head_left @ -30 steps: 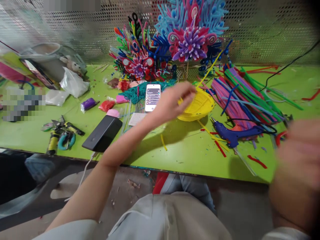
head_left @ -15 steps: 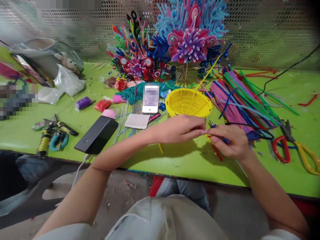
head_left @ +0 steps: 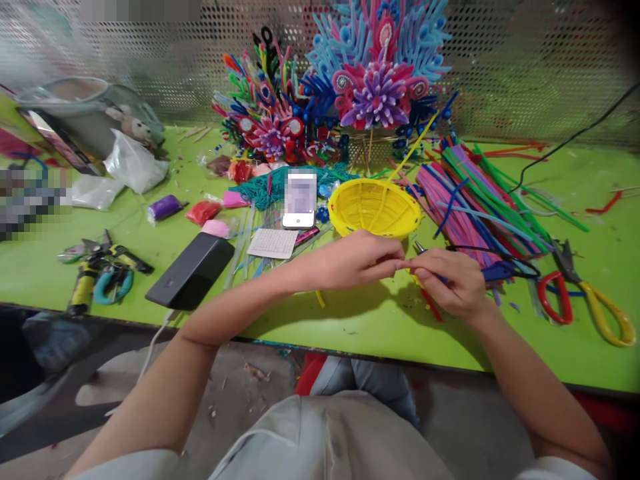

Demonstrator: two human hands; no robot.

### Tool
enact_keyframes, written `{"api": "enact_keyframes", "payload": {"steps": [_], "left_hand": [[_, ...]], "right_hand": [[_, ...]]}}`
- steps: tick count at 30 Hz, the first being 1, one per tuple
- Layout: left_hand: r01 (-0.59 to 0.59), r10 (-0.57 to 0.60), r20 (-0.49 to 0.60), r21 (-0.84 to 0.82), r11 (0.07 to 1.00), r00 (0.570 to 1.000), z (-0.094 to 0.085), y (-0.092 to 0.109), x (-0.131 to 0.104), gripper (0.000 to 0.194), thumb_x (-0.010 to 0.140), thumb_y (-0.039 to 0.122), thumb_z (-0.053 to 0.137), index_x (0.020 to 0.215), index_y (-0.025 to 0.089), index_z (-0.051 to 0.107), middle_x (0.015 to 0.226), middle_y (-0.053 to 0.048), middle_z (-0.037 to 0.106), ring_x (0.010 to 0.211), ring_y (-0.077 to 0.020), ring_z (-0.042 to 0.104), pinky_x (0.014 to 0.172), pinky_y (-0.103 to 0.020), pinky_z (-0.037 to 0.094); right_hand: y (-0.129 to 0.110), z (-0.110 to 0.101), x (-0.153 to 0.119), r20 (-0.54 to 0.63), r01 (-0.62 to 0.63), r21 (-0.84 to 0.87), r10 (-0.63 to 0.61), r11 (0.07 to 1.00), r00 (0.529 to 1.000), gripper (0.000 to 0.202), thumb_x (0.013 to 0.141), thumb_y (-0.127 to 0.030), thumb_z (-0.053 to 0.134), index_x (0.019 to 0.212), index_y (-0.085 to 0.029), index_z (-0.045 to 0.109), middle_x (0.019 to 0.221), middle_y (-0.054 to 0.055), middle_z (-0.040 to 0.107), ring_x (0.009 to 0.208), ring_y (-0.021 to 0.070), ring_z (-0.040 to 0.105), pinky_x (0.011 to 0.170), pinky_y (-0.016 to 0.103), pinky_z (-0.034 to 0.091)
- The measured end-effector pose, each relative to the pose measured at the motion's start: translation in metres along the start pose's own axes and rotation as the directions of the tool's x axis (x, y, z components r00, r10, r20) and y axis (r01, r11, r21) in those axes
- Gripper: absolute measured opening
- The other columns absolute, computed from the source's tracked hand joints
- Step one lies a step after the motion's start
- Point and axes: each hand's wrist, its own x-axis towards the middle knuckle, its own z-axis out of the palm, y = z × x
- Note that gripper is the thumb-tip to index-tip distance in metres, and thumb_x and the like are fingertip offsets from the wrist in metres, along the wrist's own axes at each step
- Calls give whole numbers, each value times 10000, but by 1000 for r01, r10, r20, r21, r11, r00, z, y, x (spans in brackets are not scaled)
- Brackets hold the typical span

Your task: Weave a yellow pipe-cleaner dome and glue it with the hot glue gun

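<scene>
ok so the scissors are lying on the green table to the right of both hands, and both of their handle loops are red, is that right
Not quite: the head view shows that only one loop of the scissors is red; the other is yellow. They do lie on the green table, to the right of the left hand and right hand.

Green bench (head_left: 370,327), bearing a yellow woven bowl (head_left: 370,207), a bundle of pipe cleaners (head_left: 465,213), scissors (head_left: 570,273), a glue gun (head_left: 495,270), a black power bank (head_left: 191,272), pliers (head_left: 114,283) and a purple packet (head_left: 165,208).
</scene>
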Motion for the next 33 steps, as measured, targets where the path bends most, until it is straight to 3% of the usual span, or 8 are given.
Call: {"api": "enact_keyframes", "payload": {"steps": [9, 20, 27, 33], "left_hand": [[30, -30, 11, -47, 998, 1000, -5, 1, -2, 244, 974, 243, 480, 897, 120, 676, 725, -17, 680, 626, -86, 557, 625, -210, 369], [47, -47, -9, 100, 994, 999, -1, 0, -2, 243, 954, 190, 470, 855, 132, 684, 722, -29, 683, 605, -97, 544, 589, -231, 338], [16, -29, -120, -113, 993, 992, -12, 3, -4, 239, 954, 238, 498, 848, 121, 678, 713, -21, 700, 632, -80, 601, 603, -187, 400], [31, -44, -112, -117, 993, 993, -18, 8, -7, 224, 939, 239, 509, 833, 139, 679, 688, 0, 691, 585, -67, 562, 575, -183, 391]], "right_hand": [[0, 1, -1, 23, -17, -23, 18, 1000, 1000, 205, 925, -147, 552, 1034, -235, 702, 750, 2, 729, 632, 115, 670, 569, 222, 521], [1, 4, -6, 55, 0, -39, 2, 999, 998, 223, 909, -103, 567, 1070, -202, 686, 857, 38, 757, 737, 133, 708, 648, 236, 553], [6, 1, -11, 66, 62, -199, -50, 978, 997, 377, 924, -140, 552, 1286, -217, 624, 971, 59, 752, 786, 135, 705, 650, 239, 527], [9, -1, -14, 104, 120, -317, -91, 941, 990, 473, 935, -151, 536, 1400, -241, 528, 934, 30, 736, 712, 114, 661, 619, 231, 469]]}}
